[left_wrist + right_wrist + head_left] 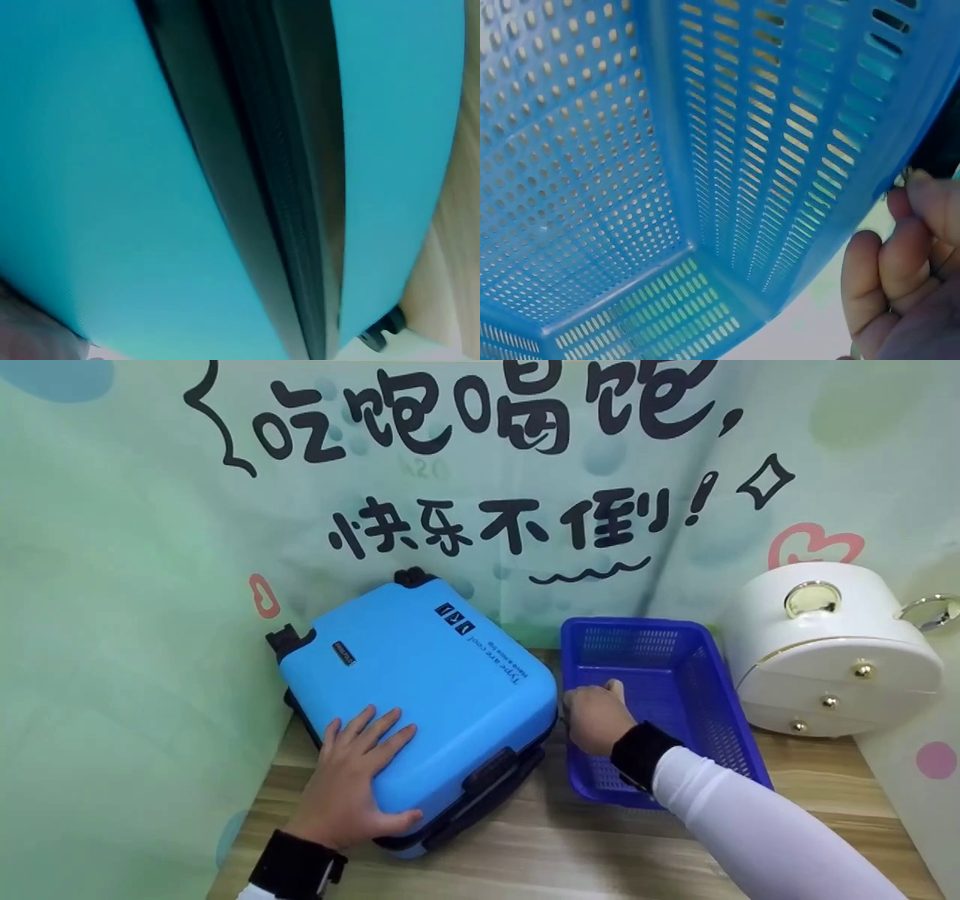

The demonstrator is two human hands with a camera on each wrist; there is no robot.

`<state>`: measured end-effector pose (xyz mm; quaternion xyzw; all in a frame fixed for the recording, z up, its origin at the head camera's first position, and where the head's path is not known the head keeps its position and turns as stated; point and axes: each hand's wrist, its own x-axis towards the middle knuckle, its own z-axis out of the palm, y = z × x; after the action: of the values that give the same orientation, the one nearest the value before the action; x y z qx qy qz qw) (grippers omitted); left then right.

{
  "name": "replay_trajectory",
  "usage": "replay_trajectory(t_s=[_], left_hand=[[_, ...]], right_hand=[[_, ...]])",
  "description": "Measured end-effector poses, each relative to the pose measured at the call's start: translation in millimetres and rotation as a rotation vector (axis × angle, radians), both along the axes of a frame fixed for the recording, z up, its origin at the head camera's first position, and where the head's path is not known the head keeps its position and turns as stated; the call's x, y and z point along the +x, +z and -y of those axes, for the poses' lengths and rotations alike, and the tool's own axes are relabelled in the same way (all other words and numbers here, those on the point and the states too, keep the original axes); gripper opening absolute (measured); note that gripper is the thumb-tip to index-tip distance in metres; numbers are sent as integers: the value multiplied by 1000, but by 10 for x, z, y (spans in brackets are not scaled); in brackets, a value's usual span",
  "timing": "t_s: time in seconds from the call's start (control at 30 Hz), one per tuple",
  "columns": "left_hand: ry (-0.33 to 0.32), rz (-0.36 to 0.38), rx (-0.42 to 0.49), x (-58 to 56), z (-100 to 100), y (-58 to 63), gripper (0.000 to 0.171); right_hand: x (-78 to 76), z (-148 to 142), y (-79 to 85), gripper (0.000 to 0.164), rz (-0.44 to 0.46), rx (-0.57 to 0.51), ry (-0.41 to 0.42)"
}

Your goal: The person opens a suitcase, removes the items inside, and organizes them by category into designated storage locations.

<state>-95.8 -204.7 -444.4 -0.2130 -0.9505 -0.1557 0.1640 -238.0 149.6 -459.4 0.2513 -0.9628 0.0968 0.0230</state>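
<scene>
A blue hard-shell suitcase [420, 667] lies on its side on the wooden table. My left hand [352, 787] rests on its top shell with fingers spread and the thumb over the near edge. At the suitcase's right edge, my right hand [598, 720] has its fingers curled, above the left rim of a blue plastic basket [637, 623]. In the right wrist view, thumb and forefinger pinch a small metal zipper pull [901, 180] by the dark edge of the case. A black zipper band [277, 165] runs round the blue shell in the left wrist view.
The perforated basket stands just right of the suitcase. Beyond it is a white rounded box [840, 675] with gold knobs and ring handles. A printed cloth backdrop [487, 472] hangs behind and at both sides. Suitcase wheels [289, 639] face the back left.
</scene>
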Motion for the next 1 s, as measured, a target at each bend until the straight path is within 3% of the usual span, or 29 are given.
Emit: replay_trajectory(t_s=[0.17, 0.33, 0.5, 0.7, 0.87, 1.0], left_hand=[[21, 14, 35, 54, 6, -33, 98], [51, 36, 73, 114, -4, -46, 96], [71, 54, 95, 152, -13, -58, 95], [93, 54, 152, 163, -35, -82, 92], [110, 64, 188, 180, -95, -100, 89], [136, 92, 189, 178, -155, -94, 89]], right_hand=[[26, -49, 27, 27, 17, -3, 27], [71, -93, 29, 26, 93, -1, 72], [78, -130, 33, 27, 85, 14, 124], [207, -94, 35, 21, 116, -37, 170], [274, -63, 38, 14, 180, -85, 69], [283, -14, 53, 18, 133, -61, 9]])
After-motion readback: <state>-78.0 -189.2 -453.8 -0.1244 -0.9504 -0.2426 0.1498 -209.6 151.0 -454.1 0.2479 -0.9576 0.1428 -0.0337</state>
